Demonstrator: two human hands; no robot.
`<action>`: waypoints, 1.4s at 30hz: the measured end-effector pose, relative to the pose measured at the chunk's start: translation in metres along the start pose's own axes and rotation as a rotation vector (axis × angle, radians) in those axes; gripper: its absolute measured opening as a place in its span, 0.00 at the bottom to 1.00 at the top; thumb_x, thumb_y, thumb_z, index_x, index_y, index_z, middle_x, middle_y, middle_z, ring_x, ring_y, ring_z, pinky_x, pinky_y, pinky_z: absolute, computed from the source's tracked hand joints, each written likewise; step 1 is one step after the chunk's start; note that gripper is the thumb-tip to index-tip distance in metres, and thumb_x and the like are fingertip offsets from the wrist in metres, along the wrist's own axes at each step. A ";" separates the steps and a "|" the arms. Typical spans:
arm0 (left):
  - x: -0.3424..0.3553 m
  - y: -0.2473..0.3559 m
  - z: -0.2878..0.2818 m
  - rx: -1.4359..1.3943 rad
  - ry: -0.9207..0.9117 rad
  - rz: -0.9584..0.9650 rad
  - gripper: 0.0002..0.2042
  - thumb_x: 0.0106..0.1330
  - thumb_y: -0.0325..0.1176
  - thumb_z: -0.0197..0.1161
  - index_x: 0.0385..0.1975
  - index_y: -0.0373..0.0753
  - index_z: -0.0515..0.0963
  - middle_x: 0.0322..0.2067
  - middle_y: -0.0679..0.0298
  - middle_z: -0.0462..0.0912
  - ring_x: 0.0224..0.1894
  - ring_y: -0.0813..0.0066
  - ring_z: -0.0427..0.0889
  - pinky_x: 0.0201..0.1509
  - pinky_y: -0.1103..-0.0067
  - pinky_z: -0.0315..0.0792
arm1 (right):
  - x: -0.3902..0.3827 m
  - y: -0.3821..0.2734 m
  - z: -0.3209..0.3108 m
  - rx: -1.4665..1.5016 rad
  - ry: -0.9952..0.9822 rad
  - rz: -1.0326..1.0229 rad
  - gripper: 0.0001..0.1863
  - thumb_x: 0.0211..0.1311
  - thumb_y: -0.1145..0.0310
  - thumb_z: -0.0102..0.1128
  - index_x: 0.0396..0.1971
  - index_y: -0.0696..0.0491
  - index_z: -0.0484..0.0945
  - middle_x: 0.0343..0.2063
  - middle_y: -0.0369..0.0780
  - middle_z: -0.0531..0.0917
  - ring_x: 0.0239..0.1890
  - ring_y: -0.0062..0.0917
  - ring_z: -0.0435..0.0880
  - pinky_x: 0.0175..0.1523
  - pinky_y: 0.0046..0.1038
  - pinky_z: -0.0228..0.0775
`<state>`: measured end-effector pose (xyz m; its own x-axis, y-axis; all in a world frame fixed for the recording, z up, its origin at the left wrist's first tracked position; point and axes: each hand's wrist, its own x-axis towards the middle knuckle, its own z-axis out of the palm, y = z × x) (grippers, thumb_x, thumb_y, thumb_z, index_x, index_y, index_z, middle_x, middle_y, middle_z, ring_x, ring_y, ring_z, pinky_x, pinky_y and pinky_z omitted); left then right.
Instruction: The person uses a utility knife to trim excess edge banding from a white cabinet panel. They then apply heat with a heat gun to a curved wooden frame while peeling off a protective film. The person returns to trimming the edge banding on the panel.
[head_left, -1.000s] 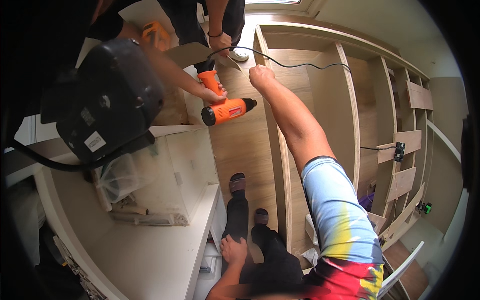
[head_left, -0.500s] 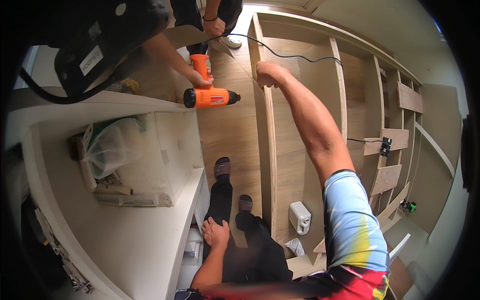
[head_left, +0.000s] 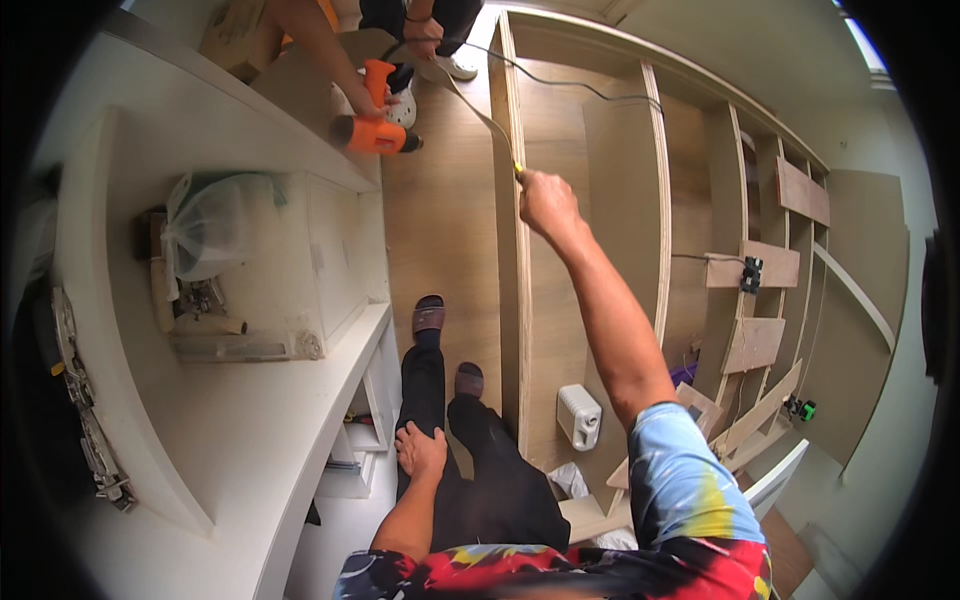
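Note:
My right hand (head_left: 549, 205) is closed at the narrow edge of a long wooden panel (head_left: 513, 290). A small yellow-tipped tool (head_left: 518, 169) pokes out past its fingers; its kind is hidden. A thin beige strip (head_left: 474, 110) runs from there to a co-worker's hand (head_left: 424, 36) at the far side, curving slightly along the panel's edge. With the other hand, the co-worker holds an orange heat gun (head_left: 377, 136), its dark nozzle pointing right, to the left of the strip. My left hand (head_left: 420, 452) lies on my thigh, holding nothing, fingers apart.
A white cabinet (head_left: 230, 400) with a plastic bag (head_left: 220, 225) inside stands at left. On the right lies a wooden frame with crosswise panels (head_left: 662, 190) and a black cable (head_left: 580, 90) across it. A white heater-like box (head_left: 578, 415) stands on the floor (head_left: 445, 240).
My right hand has moved nearer to me along the panel edge, and a yellow tip now shows. The strip bows more. The heat gun has drawn back to the far left.

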<state>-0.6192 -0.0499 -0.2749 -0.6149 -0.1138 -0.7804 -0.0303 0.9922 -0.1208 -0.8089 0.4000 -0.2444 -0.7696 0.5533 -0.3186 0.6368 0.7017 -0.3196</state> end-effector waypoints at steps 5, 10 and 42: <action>-0.022 -0.024 0.025 0.098 -0.067 0.001 0.30 0.67 0.50 0.66 0.60 0.34 0.73 0.58 0.49 0.75 0.64 0.46 0.75 0.65 0.58 0.75 | 0.030 0.003 0.002 0.065 -0.177 0.128 0.19 0.63 0.74 0.55 0.53 0.54 0.84 0.44 0.53 0.88 0.52 0.51 0.87 0.57 0.49 0.80; -0.028 -0.041 0.041 0.083 -0.072 -0.009 0.30 0.68 0.50 0.65 0.62 0.35 0.74 0.58 0.49 0.76 0.64 0.48 0.75 0.66 0.59 0.75 | -0.013 0.010 0.033 0.123 0.120 -0.015 0.24 0.68 0.74 0.49 0.63 0.52 0.79 0.41 0.55 0.88 0.47 0.55 0.87 0.54 0.52 0.80; -0.020 -0.060 0.046 0.083 -0.034 0.026 0.29 0.68 0.49 0.65 0.61 0.35 0.74 0.59 0.51 0.77 0.63 0.49 0.75 0.65 0.59 0.75 | -0.066 0.017 0.064 0.111 0.186 -0.031 0.23 0.64 0.76 0.52 0.59 0.57 0.80 0.34 0.57 0.87 0.41 0.56 0.87 0.50 0.54 0.78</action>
<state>-0.5689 -0.1092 -0.2804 -0.5872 -0.0909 -0.8043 0.0518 0.9874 -0.1494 -0.7441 0.3461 -0.2860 -0.7776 0.6129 -0.1403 0.6062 0.6717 -0.4259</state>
